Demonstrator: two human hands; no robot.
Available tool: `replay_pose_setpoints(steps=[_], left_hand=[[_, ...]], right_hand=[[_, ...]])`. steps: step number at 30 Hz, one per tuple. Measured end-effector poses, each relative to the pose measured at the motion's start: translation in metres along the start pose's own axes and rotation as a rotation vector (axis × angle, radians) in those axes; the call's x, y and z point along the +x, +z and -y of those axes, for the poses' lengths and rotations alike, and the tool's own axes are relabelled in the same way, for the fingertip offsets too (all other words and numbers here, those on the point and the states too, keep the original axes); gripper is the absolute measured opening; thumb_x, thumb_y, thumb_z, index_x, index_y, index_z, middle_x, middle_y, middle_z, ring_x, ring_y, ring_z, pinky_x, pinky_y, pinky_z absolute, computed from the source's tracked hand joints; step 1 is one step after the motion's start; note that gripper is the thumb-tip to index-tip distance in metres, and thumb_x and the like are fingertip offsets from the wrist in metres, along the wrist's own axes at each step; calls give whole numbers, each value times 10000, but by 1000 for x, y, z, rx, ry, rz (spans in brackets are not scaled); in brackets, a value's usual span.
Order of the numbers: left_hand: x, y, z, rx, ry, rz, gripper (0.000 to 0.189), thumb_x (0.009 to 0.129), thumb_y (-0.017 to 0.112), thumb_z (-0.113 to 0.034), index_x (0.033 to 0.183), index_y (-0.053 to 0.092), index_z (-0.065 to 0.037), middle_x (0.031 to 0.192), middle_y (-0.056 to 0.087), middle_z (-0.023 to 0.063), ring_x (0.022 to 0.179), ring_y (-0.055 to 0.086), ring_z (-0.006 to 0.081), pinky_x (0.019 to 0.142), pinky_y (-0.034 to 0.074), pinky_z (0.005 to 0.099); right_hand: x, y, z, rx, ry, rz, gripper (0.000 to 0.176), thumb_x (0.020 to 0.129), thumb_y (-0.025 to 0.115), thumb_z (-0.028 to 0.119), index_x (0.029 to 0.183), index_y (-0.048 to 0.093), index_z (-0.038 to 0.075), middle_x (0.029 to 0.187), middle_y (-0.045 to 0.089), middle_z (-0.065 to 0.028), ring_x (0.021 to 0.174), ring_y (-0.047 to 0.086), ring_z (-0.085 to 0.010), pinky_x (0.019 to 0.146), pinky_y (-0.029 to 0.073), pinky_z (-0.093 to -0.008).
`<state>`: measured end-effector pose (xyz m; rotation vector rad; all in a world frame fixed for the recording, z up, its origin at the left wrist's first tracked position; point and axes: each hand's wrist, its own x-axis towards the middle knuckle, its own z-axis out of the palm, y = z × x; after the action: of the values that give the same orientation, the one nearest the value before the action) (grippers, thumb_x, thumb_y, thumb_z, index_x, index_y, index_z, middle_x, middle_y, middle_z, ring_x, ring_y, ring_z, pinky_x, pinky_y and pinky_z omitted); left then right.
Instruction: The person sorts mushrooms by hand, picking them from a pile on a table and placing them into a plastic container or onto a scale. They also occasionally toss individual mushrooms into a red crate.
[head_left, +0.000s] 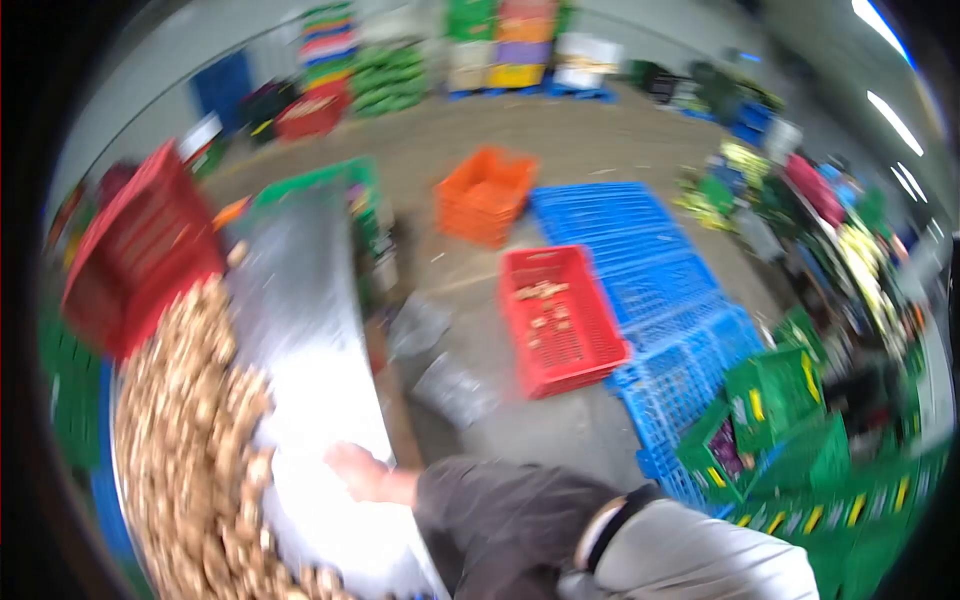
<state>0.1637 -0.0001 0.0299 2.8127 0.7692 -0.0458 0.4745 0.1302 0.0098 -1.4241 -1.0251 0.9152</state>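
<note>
My left hand [358,472] is over the bright metal table [310,340], its bare wrist coming out of a dark sleeve. Motion smears the fingers, so their pose does not show, and I cannot make out anything in them. Left of the hand lies a big heap of brown tubers [195,430], too blurred to name more exactly. A red crate [140,255] is tipped on its side at the far end of the heap. My right hand is out of view.
On the floor stand a red crate [600,345] with some pale pieces inside, orange crates [485,200] and blue pallets [640,260]. Clear plastic [455,390] lies beside the table. Green crates [775,395] are at right; stacked crates and sacks [388,80] line the back.
</note>
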Motion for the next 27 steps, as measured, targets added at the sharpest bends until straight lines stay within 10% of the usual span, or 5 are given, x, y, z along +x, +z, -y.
replay_pose_setpoints(steps=[1,9,14,19,27], left_hand=[[-1,-4,-3,-42,-35,32,396,900,492,-288,1261,549,-135,1414,490,71,1352,392,271,1064,257,562],[-12,-30,7,-332,-315,-210,656,862,625,-282,1438,386,-80,1459,390,186,1388,299,407,1136,139,583],[-18,-79,27,-687,-678,-792,811,784,742,-182,1456,321,-16,1486,352,203,1391,324,325,1135,266,438],[-42,-61,38,-1409,-760,-301,379,919,625,-176,1243,562,11,1084,666,125,920,674,200,819,530,301],[17,1,-40,-1981,-840,-684,326,1007,460,-206,1233,533,17,1062,650,135,888,672,215,723,533,310]], right_hand=[[14,12,-39,-794,-230,51,505,780,622,222,1221,516,-1,1181,519,-233,1108,494,-363,958,422,-462],[-18,3,39,-690,-452,167,737,604,764,204,1245,479,-22,1167,525,-212,1121,467,-381,995,379,-432],[-67,22,93,-351,-1,979,792,719,758,237,1393,406,20,1284,542,-168,1204,513,-293,1030,400,-379],[-76,46,82,178,613,1582,639,936,548,356,1450,356,28,1295,556,-196,1208,544,-257,1037,413,-369],[-54,15,96,-47,670,778,504,1000,419,231,1433,321,-7,974,666,-175,581,654,-176,498,534,-249]])
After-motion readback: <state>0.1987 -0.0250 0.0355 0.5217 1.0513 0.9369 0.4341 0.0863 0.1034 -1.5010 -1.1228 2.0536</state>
